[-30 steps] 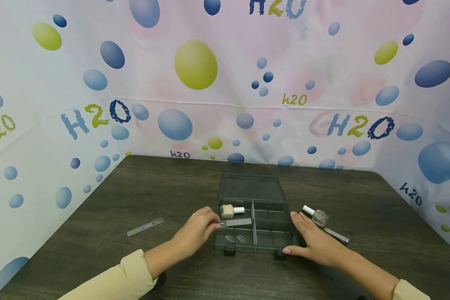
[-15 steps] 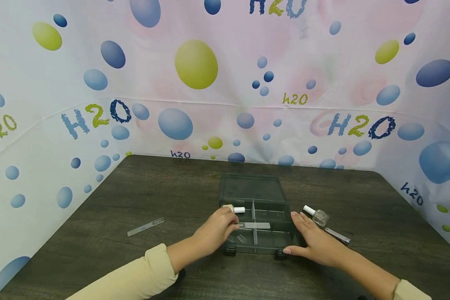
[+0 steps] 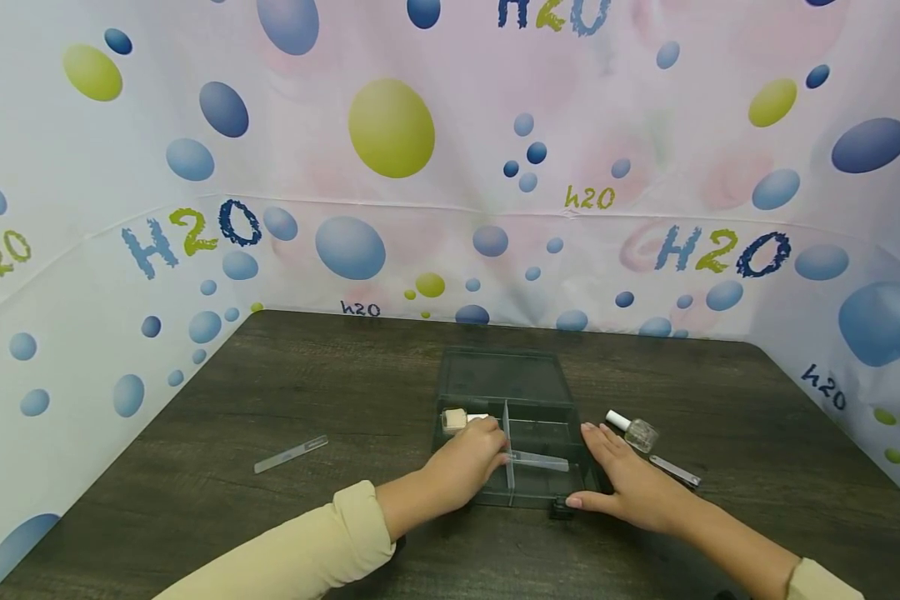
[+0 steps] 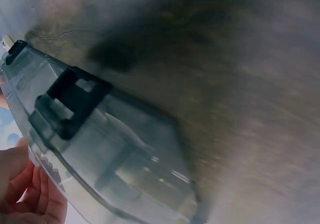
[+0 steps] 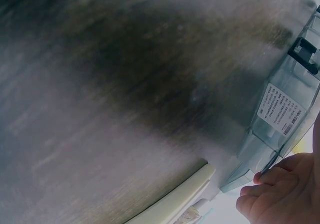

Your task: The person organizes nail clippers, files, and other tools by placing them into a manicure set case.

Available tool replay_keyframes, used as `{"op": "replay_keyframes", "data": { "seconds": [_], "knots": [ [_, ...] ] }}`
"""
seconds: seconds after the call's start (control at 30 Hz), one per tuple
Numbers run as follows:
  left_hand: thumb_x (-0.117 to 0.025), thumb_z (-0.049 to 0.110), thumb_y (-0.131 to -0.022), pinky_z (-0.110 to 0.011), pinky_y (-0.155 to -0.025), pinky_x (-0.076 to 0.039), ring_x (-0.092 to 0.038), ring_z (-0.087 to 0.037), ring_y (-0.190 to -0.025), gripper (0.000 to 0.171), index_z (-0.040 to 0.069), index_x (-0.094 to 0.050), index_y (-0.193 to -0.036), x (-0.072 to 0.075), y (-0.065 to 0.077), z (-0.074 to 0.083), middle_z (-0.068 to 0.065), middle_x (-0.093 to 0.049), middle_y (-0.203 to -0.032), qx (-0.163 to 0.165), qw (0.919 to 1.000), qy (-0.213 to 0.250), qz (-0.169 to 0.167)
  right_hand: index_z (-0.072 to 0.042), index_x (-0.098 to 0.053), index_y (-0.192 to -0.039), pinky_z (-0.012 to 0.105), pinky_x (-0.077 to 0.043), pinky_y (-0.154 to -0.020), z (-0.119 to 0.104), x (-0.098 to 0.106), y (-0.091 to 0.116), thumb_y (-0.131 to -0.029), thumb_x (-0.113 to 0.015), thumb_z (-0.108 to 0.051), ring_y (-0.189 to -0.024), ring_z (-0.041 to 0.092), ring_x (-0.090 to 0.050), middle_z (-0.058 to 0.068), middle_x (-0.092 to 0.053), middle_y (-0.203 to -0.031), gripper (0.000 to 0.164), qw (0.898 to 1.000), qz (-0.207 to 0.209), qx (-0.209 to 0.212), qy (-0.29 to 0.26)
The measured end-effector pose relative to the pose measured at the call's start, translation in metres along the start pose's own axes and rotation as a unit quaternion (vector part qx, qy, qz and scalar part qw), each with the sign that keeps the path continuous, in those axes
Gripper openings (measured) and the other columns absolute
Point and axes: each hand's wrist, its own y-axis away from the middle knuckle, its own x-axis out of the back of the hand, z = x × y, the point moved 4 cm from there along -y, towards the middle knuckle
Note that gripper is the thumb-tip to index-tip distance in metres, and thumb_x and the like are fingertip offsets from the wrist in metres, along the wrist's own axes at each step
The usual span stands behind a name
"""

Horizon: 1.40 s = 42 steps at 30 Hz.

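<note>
Pinched in my left hand (image 3: 465,467) is a flat, pale nail file (image 3: 542,461). It reaches across the middle divider, its free end over the front right compartment of a dark see-through organizer box (image 3: 504,375), whose lid lies back. My right hand (image 3: 633,492) rests along the box's right side with fingers extended. A beige nail polish bottle (image 3: 454,420) lies in the back left compartment, its white cap partly behind my left hand. In the left wrist view, the left hand (image 4: 30,194) shows behind the box wall (image 4: 125,149); the file cannot be made out there.
A second flat file (image 3: 291,455) lies on the dark wooden table (image 3: 345,358) to the left. A clear glittery polish bottle (image 3: 640,435) and a nail clipper (image 3: 675,471) lie just right of the box, close to my right hand. A patterned curtain (image 3: 450,167) closes off the back.
My left hand has moved right over the box with the file, whose free end has passed from the left compartments over the divider to the right. The right hand has stayed put.
</note>
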Motion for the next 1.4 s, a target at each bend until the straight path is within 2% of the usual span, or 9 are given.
{"op": "replay_keyframes", "data": {
  "seconds": [0.23, 0.43, 0.53, 0.67, 0.83, 1.13, 1.27, 1.4],
  "knots": [
    [-0.060, 0.018, -0.090, -0.008, -0.067, -0.046, -0.052, -0.007, -0.074, 0.013, 0.008, -0.068, -0.089, -0.007, -0.012, 0.015, 0.001, -0.058, -0.084, -0.023, 0.9978, -0.062, -0.007, 0.006, -0.021, -0.145, 0.066, -0.030, -0.099, 0.000, 0.001, 0.000, -0.078, -0.059, -0.063, -0.135, 0.050, -0.020, 0.029, -0.021, -0.149, 0.104, 1.000, -0.001, 0.001, -0.001],
    [-0.064, 0.023, -0.087, -0.012, -0.067, -0.048, -0.054, -0.006, -0.074, 0.013, 0.012, -0.070, -0.086, -0.013, -0.020, 0.024, 0.002, -0.060, -0.083, -0.014, 0.9922, -0.124, -0.007, 0.006, -0.020, -0.145, 0.066, -0.029, -0.099, 0.001, 0.000, 0.000, -0.078, -0.059, -0.062, -0.135, 0.050, -0.019, 0.029, -0.021, -0.149, 0.103, 1.000, 0.001, 0.007, -0.001],
    [-0.066, 0.025, -0.084, -0.014, -0.066, -0.050, -0.056, -0.008, -0.076, 0.012, 0.014, -0.073, -0.084, -0.017, -0.024, 0.026, 0.001, -0.063, -0.085, 0.003, 0.9896, -0.143, -0.017, 0.006, -0.020, -0.145, 0.066, -0.029, -0.099, 0.001, 0.000, 0.000, -0.078, -0.060, -0.062, -0.135, 0.050, -0.019, 0.029, -0.021, -0.149, 0.103, 1.000, 0.002, 0.009, -0.001],
    [-0.070, 0.021, -0.081, -0.016, -0.056, -0.050, -0.059, -0.007, -0.069, 0.007, 0.016, -0.073, -0.078, -0.020, -0.030, 0.027, 0.002, -0.065, -0.079, 0.024, 0.9874, -0.149, -0.048, 0.005, -0.020, -0.145, 0.066, -0.029, -0.099, 0.000, 0.001, 0.000, -0.079, -0.060, -0.061, -0.135, 0.050, -0.020, 0.028, -0.021, -0.149, 0.102, 1.000, 0.002, 0.008, -0.002],
    [-0.070, 0.015, -0.083, -0.019, -0.045, -0.046, -0.056, -0.003, -0.055, 0.015, 0.019, -0.069, -0.069, -0.021, -0.038, 0.027, 0.007, -0.065, -0.069, 0.028, 0.9806, -0.173, -0.088, 0.005, -0.020, -0.145, 0.066, -0.028, -0.100, -0.001, 0.002, 0.000, -0.079, -0.060, -0.060, -0.135, 0.050, -0.019, 0.028, -0.021, -0.149, 0.102, 1.000, 0.000, 0.006, -0.007],
    [-0.070, 0.021, -0.084, -0.022, -0.053, -0.052, -0.063, -0.005, -0.068, 0.007, 0.024, -0.071, -0.077, -0.024, -0.047, 0.030, 0.008, -0.068, -0.079, 0.036, 0.9702, -0.198, -0.135, 0.006, -0.021, -0.145, 0.065, -0.028, -0.101, -0.002, 0.002, 0.000, -0.079, -0.060, -0.060, -0.135, 0.050, -0.020, 0.029, -0.022, -0.149, 0.101, 1.000, 0.005, 0.011, -0.008],
    [-0.070, 0.022, -0.083, -0.022, -0.054, -0.052, -0.063, -0.005, -0.069, 0.007, 0.025, -0.071, -0.077, -0.024, -0.048, 0.032, 0.010, -0.069, -0.080, 0.037, 0.9678, -0.207, -0.138, 0.006, -0.021, -0.145, 0.065, -0.028, -0.101, -0.001, 0.001, 0.000, -0.079, -0.060, -0.059, -0.135, 0.050, -0.020, 0.028, -0.022, -0.149, 0.101, 1.000, 0.005, 0.010, -0.010],
    [-0.070, 0.023, -0.084, -0.022, -0.054, -0.052, -0.063, -0.004, -0.068, 0.007, 0.024, -0.071, -0.077, -0.021, -0.048, 0.031, 0.009, -0.068, -0.079, 0.038, 0.9708, -0.198, -0.129, 0.006, -0.020, -0.145, 0.065, -0.028, -0.101, -0.001, 0.001, 0.001, -0.079, -0.060, -0.060, -0.136, 0.049, -0.019, 0.028, -0.021, -0.149, 0.101, 1.000, 0.002, 0.007, -0.009]
  ]
}}
